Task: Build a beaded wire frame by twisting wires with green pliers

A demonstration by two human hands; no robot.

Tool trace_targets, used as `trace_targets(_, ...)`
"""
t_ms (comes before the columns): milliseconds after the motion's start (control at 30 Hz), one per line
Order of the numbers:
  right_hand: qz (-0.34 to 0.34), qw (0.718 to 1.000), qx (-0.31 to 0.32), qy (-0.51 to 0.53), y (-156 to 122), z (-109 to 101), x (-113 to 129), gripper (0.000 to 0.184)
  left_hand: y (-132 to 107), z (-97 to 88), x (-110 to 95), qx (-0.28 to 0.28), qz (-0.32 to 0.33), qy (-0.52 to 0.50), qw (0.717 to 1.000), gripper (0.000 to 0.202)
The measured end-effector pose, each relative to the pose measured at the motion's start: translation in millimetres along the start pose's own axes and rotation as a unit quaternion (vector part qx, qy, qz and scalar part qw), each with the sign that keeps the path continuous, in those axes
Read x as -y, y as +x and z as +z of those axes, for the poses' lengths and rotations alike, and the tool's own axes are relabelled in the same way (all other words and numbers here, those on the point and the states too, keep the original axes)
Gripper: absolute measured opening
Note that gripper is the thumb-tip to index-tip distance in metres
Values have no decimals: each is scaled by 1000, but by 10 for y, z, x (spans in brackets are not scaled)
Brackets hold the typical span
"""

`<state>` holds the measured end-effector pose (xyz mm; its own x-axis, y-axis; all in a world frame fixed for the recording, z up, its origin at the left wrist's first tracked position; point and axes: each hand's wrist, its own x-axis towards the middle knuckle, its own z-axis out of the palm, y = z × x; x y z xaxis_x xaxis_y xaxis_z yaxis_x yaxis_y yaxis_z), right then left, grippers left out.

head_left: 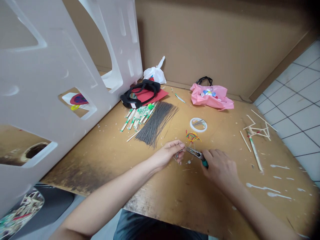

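Note:
My right hand (220,166) is closed round the teal handles of small pliers (196,154), whose jaws point left toward my left hand. My left hand (171,153) pinches a thin piece of wire (180,156) at the plier tips, just above the wooden board (175,190). A small tangle of red, yellow and green rubber bands (192,136) lies right behind the hands. A bundle of thin grey wires (156,122) fans out behind and to the left.
Wrapped chopsticks (137,117) lie next to the wires, with a black strap on red paper (147,93) behind. A tape roll (198,124), a pink bag (212,96), a white bag (155,73), a stick frame (257,131). White foam panels (50,76) stand at left.

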<state>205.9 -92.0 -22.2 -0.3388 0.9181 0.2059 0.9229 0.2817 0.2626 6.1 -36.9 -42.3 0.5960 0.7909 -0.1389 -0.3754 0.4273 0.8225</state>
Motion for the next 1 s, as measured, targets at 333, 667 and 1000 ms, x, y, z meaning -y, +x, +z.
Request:
trace_targets(333,-12,1000,-14,-13,-15,-126,-7,14,-29,32,-29,-26,63,112,991,40)
trace_targets(667,46,998,42,-8,-64,-212,147,3,-16,59,35,-58,99,176,978,43)
trace_targets(1000,26,998,-21,-46,-78,-103,160,7,-24,67,49,-70,101,167,978,42)
